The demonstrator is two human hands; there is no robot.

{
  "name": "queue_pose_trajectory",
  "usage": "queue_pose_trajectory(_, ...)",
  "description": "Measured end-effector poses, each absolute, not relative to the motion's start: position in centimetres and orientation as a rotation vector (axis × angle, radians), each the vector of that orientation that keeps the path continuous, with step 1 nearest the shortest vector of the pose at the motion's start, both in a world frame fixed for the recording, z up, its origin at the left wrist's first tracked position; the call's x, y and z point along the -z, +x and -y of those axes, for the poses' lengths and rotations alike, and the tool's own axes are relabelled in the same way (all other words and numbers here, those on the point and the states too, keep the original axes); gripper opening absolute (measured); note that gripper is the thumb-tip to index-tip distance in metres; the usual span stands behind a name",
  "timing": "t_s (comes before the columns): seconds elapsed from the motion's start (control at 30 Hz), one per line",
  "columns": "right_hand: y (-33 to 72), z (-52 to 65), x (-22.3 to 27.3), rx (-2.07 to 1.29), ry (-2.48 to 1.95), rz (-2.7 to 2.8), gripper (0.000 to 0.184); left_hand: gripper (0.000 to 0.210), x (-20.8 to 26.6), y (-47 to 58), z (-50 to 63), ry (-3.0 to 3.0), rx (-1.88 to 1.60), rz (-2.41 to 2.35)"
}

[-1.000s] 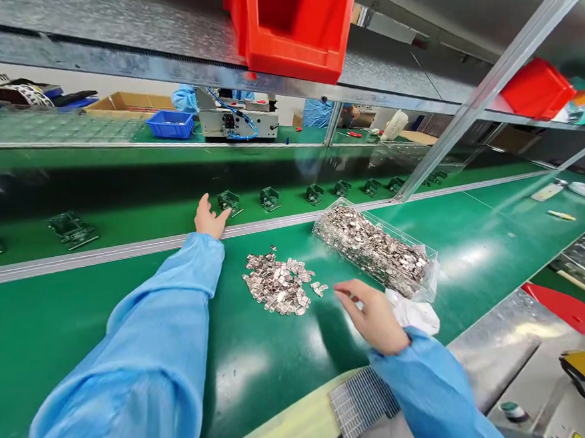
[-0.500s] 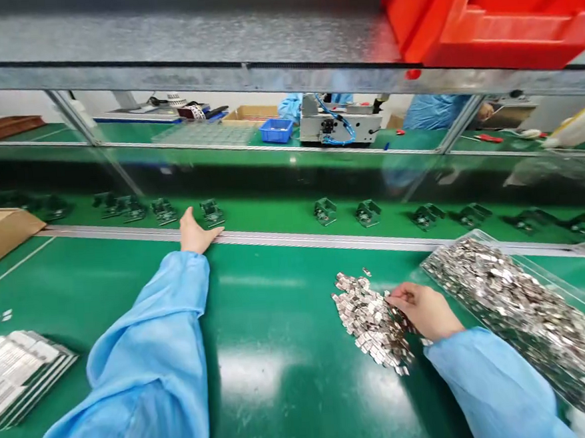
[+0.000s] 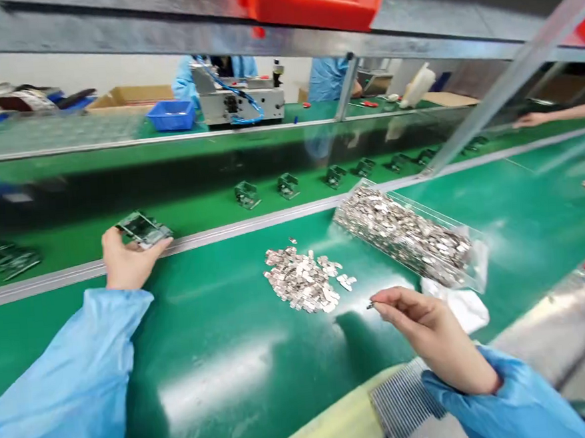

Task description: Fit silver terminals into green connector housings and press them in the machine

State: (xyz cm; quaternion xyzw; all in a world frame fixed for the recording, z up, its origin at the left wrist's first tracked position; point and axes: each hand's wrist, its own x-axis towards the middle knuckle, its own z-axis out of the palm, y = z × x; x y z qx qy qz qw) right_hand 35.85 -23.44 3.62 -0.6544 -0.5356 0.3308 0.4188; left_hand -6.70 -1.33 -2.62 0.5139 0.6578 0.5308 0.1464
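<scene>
- My left hand (image 3: 128, 260) is parted just as wide as the board (image 3: 145, 229) in it, thumb at the near right side and fingers at the left.
- That board is at the near edge of the green belt (image 3: 202, 212), by the rail (image 3: 233, 231); whether it is fully off the belt I cannot tell.
- My right hand (image 3: 433, 332) is pinched nearly closed, thumb against forefinger, with a small dark piece (image 3: 371, 305) at the tips, too small to make out well.
- It hangs above the table (image 3: 216, 344), to the right of the pile (image 3: 304, 281) and apart from it.
- The pile is loose, flat metal bits, a few lying just beside the main heap.
- Beyond my right hand stands a clear box (image 3: 480, 262), set at a slant and filled with similar bits; a white bag (image 3: 464, 310) lies against its near end.
- More boards (image 3: 247, 195) sit spaced along the belt to the right of the one I hold, and others (image 3: 7, 259) are to its left, blurred.
- Near me, at the table's edge, is a yellow strip (image 3: 331, 423) with a grey ribbed piece (image 3: 405, 398) beside it.
- At far right, another person's hand (image 3: 533, 119) reaches over the belt.
</scene>
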Motion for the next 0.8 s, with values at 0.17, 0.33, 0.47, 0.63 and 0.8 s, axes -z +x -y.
queue_pose_trajectory(0.17, 34.2, 26.8, -2.9, -0.89, -1.526, 1.133, 0.023, 0.064, 2.2, 8.5, 13.4, 1.496, -1.046, -1.169)
queue_pose_trajectory(0.33, 33.2, 30.0, -1.7, -0.832, -1.528, 0.989, 0.014, 0.06, 2.2, 15.5, 21.2, 1.375, -0.745, -0.768)
queue_pose_trajectory(0.47, 32.7, 31.4, -0.6, -0.755, -1.535, 1.045, 0.014, 0.056, 2.5, 17.2, 23.0, 1.221, -0.802, -0.636)
queue_pose_trajectory(0.63, 31.9, 32.1, 0.8, -0.646, -1.539, 1.102, 0.01, 0.052, 3.2, 17.6, 24.1, 1.204, -0.864, -0.522)
queue_pose_trajectory(0.8, 30.9, 31.9, 1.6, -0.548, -1.535, 1.084, 0.008, 0.051, 3.5, 17.5, 24.4, 1.265, -0.845, -0.506)
